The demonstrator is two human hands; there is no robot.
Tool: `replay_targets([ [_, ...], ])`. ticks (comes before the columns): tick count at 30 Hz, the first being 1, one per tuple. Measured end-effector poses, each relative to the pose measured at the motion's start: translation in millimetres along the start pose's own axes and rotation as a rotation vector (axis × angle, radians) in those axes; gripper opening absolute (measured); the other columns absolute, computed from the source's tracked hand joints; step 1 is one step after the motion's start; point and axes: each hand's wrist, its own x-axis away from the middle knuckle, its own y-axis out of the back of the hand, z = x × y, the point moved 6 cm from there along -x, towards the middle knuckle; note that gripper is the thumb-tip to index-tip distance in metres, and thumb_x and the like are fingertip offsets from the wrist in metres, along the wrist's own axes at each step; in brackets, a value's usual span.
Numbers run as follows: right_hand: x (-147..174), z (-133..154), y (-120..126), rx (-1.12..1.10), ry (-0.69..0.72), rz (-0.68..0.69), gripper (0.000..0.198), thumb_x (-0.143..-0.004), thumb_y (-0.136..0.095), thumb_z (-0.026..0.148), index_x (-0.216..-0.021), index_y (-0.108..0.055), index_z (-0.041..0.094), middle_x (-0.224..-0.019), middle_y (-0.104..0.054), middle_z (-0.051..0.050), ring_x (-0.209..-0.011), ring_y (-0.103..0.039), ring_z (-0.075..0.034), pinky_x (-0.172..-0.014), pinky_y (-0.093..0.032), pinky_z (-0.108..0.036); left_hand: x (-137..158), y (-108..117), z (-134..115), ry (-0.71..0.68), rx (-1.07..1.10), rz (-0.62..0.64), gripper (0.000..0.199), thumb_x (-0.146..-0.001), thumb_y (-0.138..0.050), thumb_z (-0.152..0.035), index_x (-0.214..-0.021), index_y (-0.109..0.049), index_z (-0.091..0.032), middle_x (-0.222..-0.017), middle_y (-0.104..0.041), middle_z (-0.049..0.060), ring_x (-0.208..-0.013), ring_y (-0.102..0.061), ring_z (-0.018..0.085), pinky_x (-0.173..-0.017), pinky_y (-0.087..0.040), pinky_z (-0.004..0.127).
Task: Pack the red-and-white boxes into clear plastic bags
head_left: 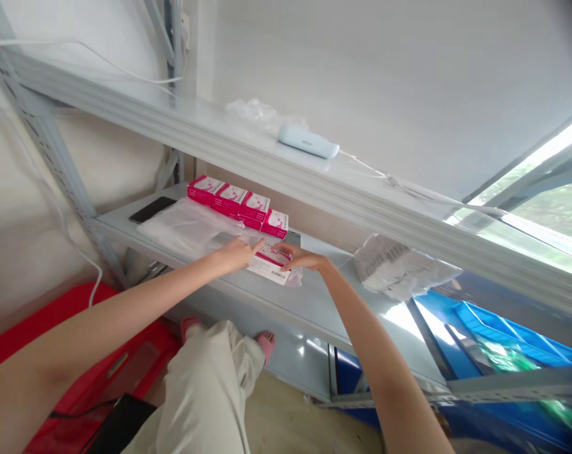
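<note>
Pink-white box (271,254) is flanked by left hand (239,252) (index extended, grip unclear) and right hand (305,257) (fingers parted), box row (229,200) lined up beyond fingertips.

L arm (139,315) stretched fwd, L hand (238,253) low, index out. R arm (373,340) fwd too, R hand (304,258) turned twd L, fingers (286,248) curved.

Box (269,261), as I view it remotely: pink and white, printed on top, lying on thin plastic (295,278) over the shelf (326,296), its white barcoded side toward me, in front of similar boxes (227,200).
</note>
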Motion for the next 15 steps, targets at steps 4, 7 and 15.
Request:
replay_targets([
  [4, -2.9, -7.4, 10.2, -0.045, 0.007, -0.022, 0.075, -0.054, -0.083, 0.037, -0.121, -0.052, 0.023, -0.129, -0.049, -0.005, -0.121, -0.043, -0.025, -0.104, -0.033, -0.038, 8.1, 1.4, -5.7, -0.064, -0.043, -0.135, 0.055, -0.081, -0.035, 0.000, -0.135, -0.044, -0.010, -0.080, -0.070, 0.011, -0.086, -0.065, 0.025, -0.094, -0.036, 0.040],
  [7, -4.2, -13.9, 15.1, -0.067, -0.002, -0.041, 0.076, -0.052, -0.084, 0.037, -0.121, -0.053, 0.025, -0.131, -0.048, -0.005, -0.123, -0.042, -0.025, -0.105, -0.031, -0.038, 13.1, 5.0, -2.4, -0.123, -0.050, -0.209, 0.049, -0.082, -0.034, 0.001, -0.125, -0.052, -0.014, -0.082, -0.069, 0.011, -0.095, -0.060, 0.026, -0.095, -0.034, 0.039],
  [15, -10.3, -23.9, 18.2, -0.108, -0.019, -0.070, 0.073, -0.054, -0.082, 0.030, -0.120, -0.053, 0.023, -0.124, -0.052, -0.005, -0.119, -0.045, -0.024, -0.101, -0.036, -0.036, 18.7, -20.6, -42.3, -0.536, -0.185, -0.292, 0.029, -0.088, -0.039, -0.005, -0.099, -0.059, -0.023, -0.097, -0.062, 0.007, -0.092, -0.055, 0.021, -0.079, -0.039, 0.032],
])
